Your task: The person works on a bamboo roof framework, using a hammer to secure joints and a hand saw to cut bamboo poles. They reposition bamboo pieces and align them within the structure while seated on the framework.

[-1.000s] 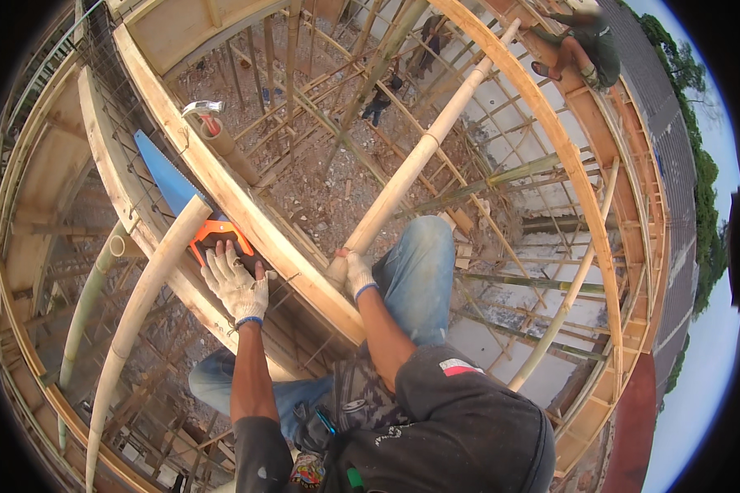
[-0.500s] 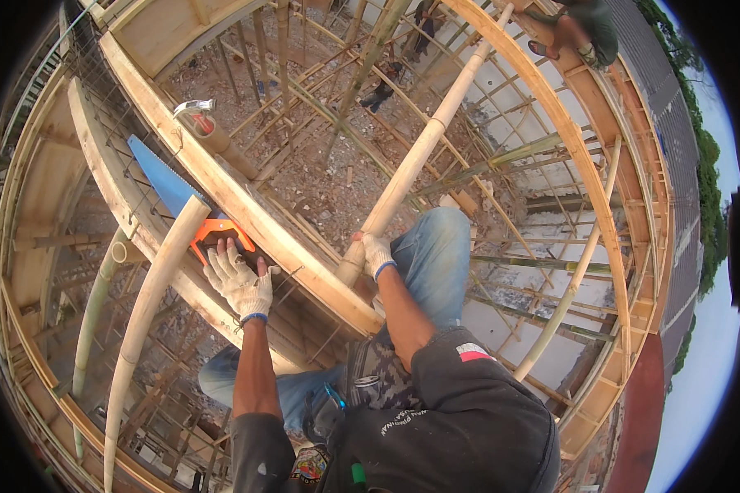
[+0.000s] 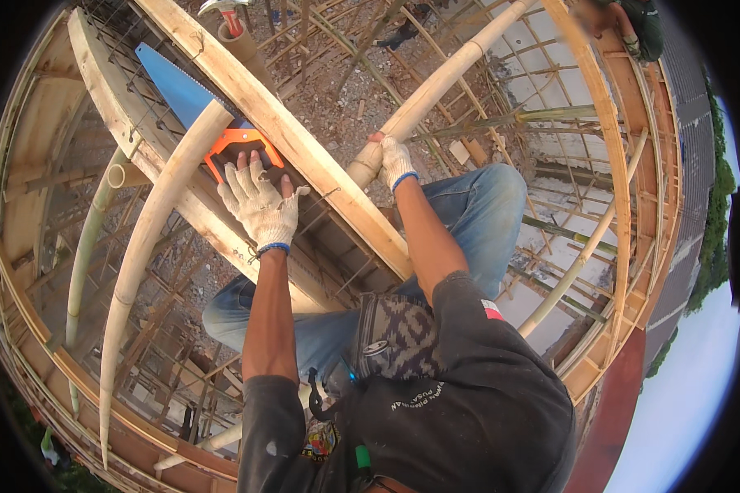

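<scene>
My left hand (image 3: pixel 259 205), in a torn cream work glove, is open with its fingers spread. It lies over the gap between two curved timbers, its fingertips at the orange handle (image 3: pixel 242 141) of a hand saw. The saw's blue blade (image 3: pixel 175 89) points away to the upper left, and a bamboo pole partly covers the saw. My right hand (image 3: pixel 396 160), gloved too, is closed around the near end of a thick bamboo pole (image 3: pixel 452 76). That pole slants away to the upper right. Its near end is beside the right-hand timber (image 3: pixel 304 156).
A hammer (image 3: pixel 232 20) rests on an upright bamboo post beyond the timber. Another bamboo pole (image 3: pixel 144 246) rises on the left. Wire ties and rods (image 3: pixel 325 197) stick up between the timbers. Far below lies rubble-strewn ground (image 3: pixel 337 107). Another person (image 3: pixel 643 29) is at the far right.
The view has shifted, and the hammer now sits at the top edge. My right hand, on the bamboo pole, and my right knee are farther forward. My left hand stays by the saw handle.
</scene>
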`<action>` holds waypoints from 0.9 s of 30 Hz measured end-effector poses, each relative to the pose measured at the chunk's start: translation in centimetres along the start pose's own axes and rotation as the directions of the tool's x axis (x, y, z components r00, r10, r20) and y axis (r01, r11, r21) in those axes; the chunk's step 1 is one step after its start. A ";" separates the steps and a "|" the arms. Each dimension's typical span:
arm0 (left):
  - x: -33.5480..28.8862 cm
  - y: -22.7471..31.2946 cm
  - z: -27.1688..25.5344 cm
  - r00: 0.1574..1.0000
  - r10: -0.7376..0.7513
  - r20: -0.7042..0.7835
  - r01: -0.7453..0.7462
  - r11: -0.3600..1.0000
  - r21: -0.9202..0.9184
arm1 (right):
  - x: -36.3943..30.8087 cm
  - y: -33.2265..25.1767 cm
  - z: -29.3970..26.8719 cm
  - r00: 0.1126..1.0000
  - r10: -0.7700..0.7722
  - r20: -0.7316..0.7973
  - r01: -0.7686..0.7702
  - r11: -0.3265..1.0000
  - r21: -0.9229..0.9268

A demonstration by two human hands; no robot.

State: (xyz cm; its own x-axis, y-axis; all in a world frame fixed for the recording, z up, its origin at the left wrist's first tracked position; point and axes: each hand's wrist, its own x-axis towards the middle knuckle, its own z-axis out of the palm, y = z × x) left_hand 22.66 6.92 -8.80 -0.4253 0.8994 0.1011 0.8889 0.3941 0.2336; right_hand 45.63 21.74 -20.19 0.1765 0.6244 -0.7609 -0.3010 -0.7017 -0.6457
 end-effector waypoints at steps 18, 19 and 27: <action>0.4 0.2 -0.5 0.998 -0.055 0.004 0.055 0.998 0.002 | -0.4 1.2 0.7 1.000 0.010 0.015 -0.006 0.968 -0.252; 0.4 0.5 -0.2 0.999 -0.037 -0.006 0.037 0.999 -0.017 | 0.4 1.6 0.1 1.000 0.004 0.007 -0.003 0.974 -0.227; 0.3 0.3 -0.5 0.998 -0.057 0.039 0.056 0.998 0.018 | -0.7 1.1 1.0 0.999 0.012 0.045 -0.005 0.989 -0.151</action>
State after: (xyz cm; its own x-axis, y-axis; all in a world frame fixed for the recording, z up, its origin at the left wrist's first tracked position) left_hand 22.73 7.27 -8.18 -0.4680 0.8823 0.0502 0.8666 0.4471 0.2214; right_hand 44.18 20.84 -20.30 0.1303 0.6311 -0.7647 -0.1571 -0.7484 -0.6444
